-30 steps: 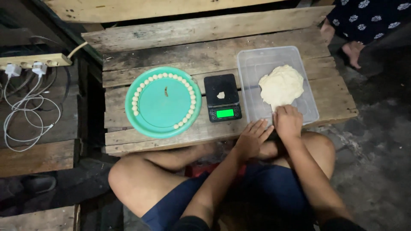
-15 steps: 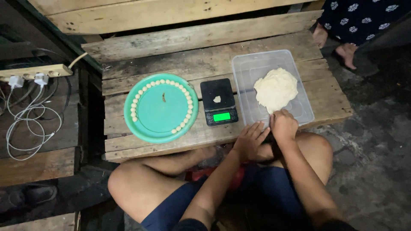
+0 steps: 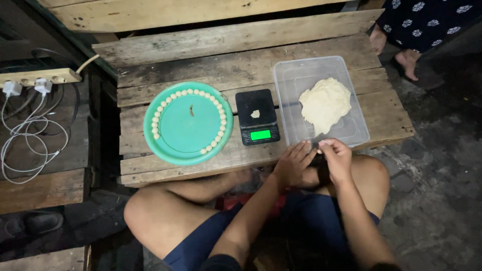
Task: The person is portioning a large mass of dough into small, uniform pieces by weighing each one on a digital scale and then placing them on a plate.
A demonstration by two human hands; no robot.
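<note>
The fingers of the right hand (image 3: pixel 337 159) are pressed together at the tips, pinching a small bit of dough (image 3: pixel 321 144) just off the near edge of the bench (image 3: pixel 251 45). The left hand (image 3: pixel 292 163) is close beside it, its fingers loosely curled and pointing toward the same spot; whether they touch the bit cannot be told. Both hands sit above the person's knees, at the near rim of a clear tub (image 3: pixel 291 75).

Inside the tub lies a big pale lump (image 3: pixel 325 104), toward its right half. Just left of the tub stands a black scale (image 3: pixel 257 123) with a lit green display and a small dough scrap on its plate. Left of the scale is a green plate (image 3: pixel 188 128) with a ring of small pale balls (image 3: pixel 219 111) around its rim and a small dark speck near its middle.

Well to the left, on another plank, a power strip (image 3: pixel 37 77) holds white plugs with cables (image 3: pixel 30 135) coiled below. At the top right, another person's bare foot (image 3: pixel 407 61) and patterned dark cloth (image 3: pixel 427 20) show.
</note>
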